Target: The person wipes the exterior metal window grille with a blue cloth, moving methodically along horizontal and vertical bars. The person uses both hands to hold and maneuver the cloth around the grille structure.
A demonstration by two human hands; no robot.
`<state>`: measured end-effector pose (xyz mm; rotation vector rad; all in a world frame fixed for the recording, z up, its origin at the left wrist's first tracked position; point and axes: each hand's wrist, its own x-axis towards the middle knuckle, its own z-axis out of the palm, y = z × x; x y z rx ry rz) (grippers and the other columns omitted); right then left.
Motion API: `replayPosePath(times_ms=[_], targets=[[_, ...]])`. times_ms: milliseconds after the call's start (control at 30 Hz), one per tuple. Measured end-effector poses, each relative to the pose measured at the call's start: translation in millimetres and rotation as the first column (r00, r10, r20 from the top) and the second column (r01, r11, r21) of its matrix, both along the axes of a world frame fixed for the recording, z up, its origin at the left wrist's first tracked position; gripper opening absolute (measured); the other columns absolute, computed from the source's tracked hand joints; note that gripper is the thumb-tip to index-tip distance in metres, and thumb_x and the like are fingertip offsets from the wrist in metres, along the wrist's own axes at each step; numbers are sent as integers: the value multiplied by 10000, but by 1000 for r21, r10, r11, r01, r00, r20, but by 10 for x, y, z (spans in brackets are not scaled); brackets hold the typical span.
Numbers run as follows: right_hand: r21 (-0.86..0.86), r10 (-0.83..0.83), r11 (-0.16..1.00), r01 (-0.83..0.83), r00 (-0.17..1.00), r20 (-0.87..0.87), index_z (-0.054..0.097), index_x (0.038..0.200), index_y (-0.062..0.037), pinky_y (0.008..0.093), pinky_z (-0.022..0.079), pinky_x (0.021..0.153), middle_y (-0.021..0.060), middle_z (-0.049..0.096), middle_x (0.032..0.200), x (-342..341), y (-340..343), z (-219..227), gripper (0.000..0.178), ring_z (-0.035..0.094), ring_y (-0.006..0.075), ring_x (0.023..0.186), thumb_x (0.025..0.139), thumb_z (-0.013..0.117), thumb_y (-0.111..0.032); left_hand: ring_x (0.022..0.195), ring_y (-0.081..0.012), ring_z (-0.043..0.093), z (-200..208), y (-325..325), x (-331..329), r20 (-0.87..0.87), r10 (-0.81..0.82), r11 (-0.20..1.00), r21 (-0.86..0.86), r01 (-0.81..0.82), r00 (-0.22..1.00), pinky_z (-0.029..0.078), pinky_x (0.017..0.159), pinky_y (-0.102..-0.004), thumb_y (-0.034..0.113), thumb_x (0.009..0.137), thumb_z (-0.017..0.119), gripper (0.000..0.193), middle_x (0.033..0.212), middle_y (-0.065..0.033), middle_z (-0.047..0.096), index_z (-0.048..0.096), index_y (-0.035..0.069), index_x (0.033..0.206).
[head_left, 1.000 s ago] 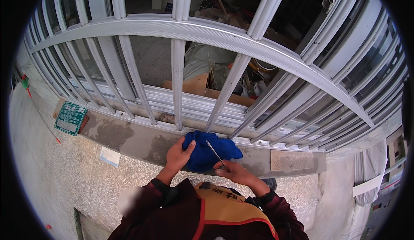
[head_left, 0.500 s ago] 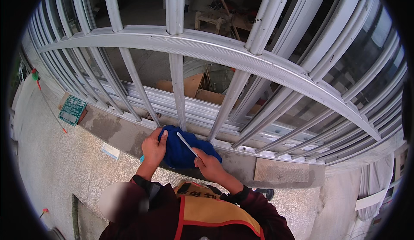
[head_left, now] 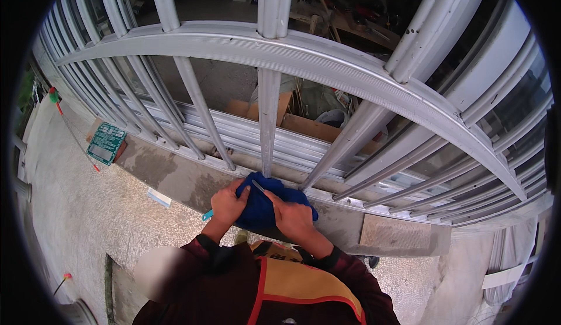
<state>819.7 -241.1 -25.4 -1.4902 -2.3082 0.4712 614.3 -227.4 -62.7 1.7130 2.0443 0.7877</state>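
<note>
Over the window ledge, my left hand [head_left: 228, 203] is closed on the left edge of a dark blue cloth [head_left: 266, 211], its thumb pressing the fabric. My right hand [head_left: 293, 217] grips a slim, light-coloured tool [head_left: 259, 186], index finger laid along it. The tool's tip meets the cloth close to my left thumb; most of its length lies under my fingers, so its exact kind does not show. A teal piece [head_left: 207, 214], perhaps a handle end, sticks out beside my left hand. Whatever the cloth covers is hidden.
Curved silver window bars [head_left: 269, 120] rise right in front of my hands. Along the grey ledge [head_left: 175, 173] sit a green printed box [head_left: 106, 144] at left and a flat tan panel [head_left: 395, 231] at right. A small white-blue packet [head_left: 159, 197] lies below the ledge.
The tool has dropped from standing over the cloth to touching it near my left thumb, with less of it showing. Hands and cloth sit slightly further right in view as the view shifted.
</note>
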Motion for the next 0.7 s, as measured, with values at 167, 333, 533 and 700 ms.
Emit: replayPosePath(times_ms=[167, 333, 533, 700], targets=[[132, -129, 984, 116, 987, 97, 602, 1306, -281, 438, 449, 426, 62, 594, 579, -190, -88, -21, 472, 582, 281, 456, 855, 586, -143, 824, -381, 670, -46, -3, -99, 141, -174, 985, 45, 169, 975, 535, 702, -447, 374, 892, 640, 291, 897, -153, 700, 685, 163, 1087], [119, -160, 984, 135, 959, 234, 612, 1302, -253, 414, 440, 412, 47, 588, 573, -342, -160, 90, 539, 582, 258, 447, 784, 595, -103, 843, -413, 655, -155, 135, -368, 398, -64, 996, -31, 83, 915, 521, 698, -464, 391, 944, 578, 302, 857, -198, 683, 664, 154, 1111], [54, -171, 985, 162, 934, 313, 574, 1347, -196, 423, 485, 454, 89, 623, 613, -602, -77, -1, 624, 622, 283, 493, 733, 598, -88, 836, -426, 650, -97, 138, -435, 339, -198, 977, -10, 213, 920, 516, 714, -489, 374, 967, 528, 316, 855, -202, 682, 644, 163, 1171], [3, -82, 996, 87, 925, 370, 557, 1365, -180, 429, 499, 478, 121, 635, 609, -658, 89, -65, 641, 635, 305, 515, 730, 597, -93, 847, -412, 652, -41, 156, -479, 291, -276, 959, 15, 284, 916, 522, 728, -479, 325, 954, 551, 329, 897, -199, 683, 628, 179, 1238]])
